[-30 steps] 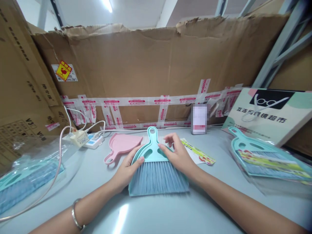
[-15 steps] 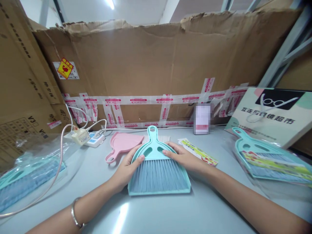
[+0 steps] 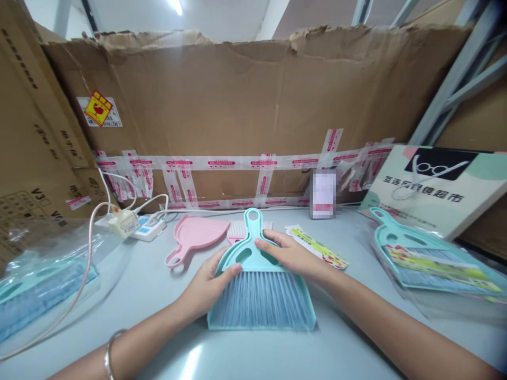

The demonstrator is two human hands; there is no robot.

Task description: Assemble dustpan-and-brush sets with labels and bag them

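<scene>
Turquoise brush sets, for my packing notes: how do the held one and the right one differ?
The held set is between left hand and right hand; the right set lies untouched. The held set looks unwrapped; the right set is in clear plastic. The right set shows a label strip; the held set none. Both have turquoise plastic, blue bristles.

Stockroom or warehouse-type workspace; exact kind can't be told. Evidence: big cardboard carton (image 3: 237,95), torn top edge, along the back of a pale blue-grey surface (image 3: 253,356); red-and-white tape (image 3: 222,163) across it, fragile label (image 3: 98,108) upper left. Printed carton (image 3: 24,132) at left. Grey metal posts (image 3: 451,97) at right, tube light (image 3: 174,6) overhead. Several of one product: turquoise brush-and-dustpan set (image 3: 259,298) at centre, similar bagged sets (image 3: 435,261) at both sides. White power strip (image 3: 151,230) with cables.
</scene>
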